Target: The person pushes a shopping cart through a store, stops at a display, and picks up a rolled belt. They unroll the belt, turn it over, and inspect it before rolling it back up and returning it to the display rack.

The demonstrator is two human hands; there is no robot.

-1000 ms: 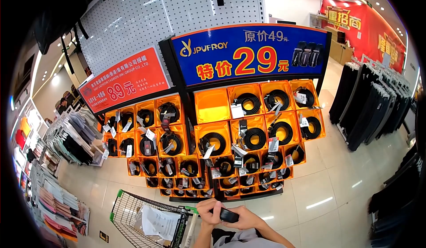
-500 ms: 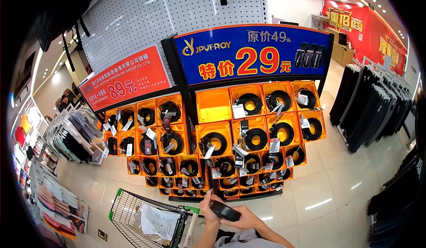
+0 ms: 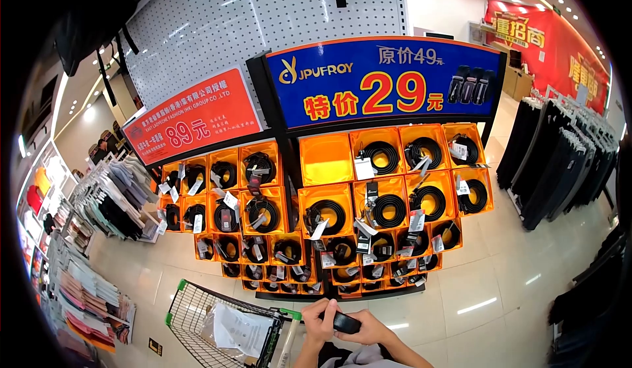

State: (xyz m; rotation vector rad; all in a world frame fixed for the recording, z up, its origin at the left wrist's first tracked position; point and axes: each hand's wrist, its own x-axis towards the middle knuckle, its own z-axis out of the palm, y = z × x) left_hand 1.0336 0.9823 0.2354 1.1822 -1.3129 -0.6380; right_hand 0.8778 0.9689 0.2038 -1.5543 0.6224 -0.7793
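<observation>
Low in the view, both my hands hold what looks like a black coiled belt (image 3: 346, 323). My left hand (image 3: 318, 322) grips its left end, the fingers bent over the top. My right hand (image 3: 370, 329) closes round the right end from below. In front of me stands a belt rack whose orange boxes (image 3: 326, 160) hold coiled black belts with white tags. The upper box left of centre has no belt in it. Beside my left hand is the green-tipped handle (image 3: 289, 314) of a shopping cart.
The wire shopping cart (image 3: 197, 318) carries a white plastic-wrapped package (image 3: 240, 330). A blue price sign (image 3: 385, 81) and a red one (image 3: 194, 114) top the rack. Dark trousers (image 3: 550, 157) hang at right; folded clothes (image 3: 82, 295) are stacked at left.
My left hand has moved lower and its raised finger has come down onto the black coil. The coil is turned and shows less of its surface. The view has shifted slightly.
</observation>
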